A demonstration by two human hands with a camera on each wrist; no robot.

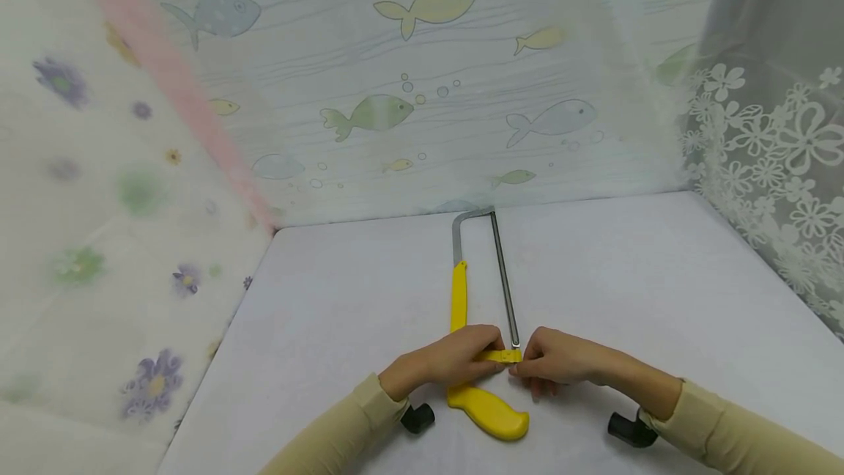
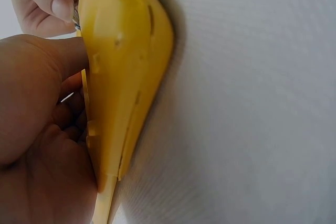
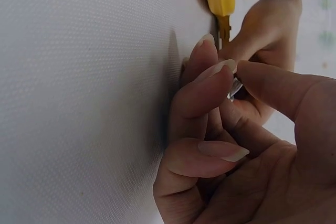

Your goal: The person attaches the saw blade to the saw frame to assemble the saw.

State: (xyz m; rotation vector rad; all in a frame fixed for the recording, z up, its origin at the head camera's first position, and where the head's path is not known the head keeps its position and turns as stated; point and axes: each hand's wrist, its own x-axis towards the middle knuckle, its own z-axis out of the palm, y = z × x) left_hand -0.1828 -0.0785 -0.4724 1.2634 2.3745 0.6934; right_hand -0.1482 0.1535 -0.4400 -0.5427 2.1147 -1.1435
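Observation:
A hacksaw (image 1: 458,295) with a yellow frame and handle (image 1: 494,416) lies on the white table, its grey front bow pointing away from me. The dark blade (image 1: 505,277) runs along its right side. My left hand (image 1: 461,354) grips the yellow frame by the short crosspiece (image 1: 508,356) at the blade's near end. Just right of it, my right hand (image 1: 563,358) pinches a small silvery metal nut (image 3: 234,88) between thumb and fingertip. Fingers mostly hide this nut. The yellow handle fills much of the left wrist view, beside my left palm (image 2: 47,171).
The white tabletop (image 1: 343,292) reaches back to a fish-print curtain (image 1: 428,130). Flowered cloth (image 1: 79,240) hangs at the left, and lace netting (image 1: 791,138) at the right. Dark wrist devices (image 1: 418,418) sit below both sleeves.

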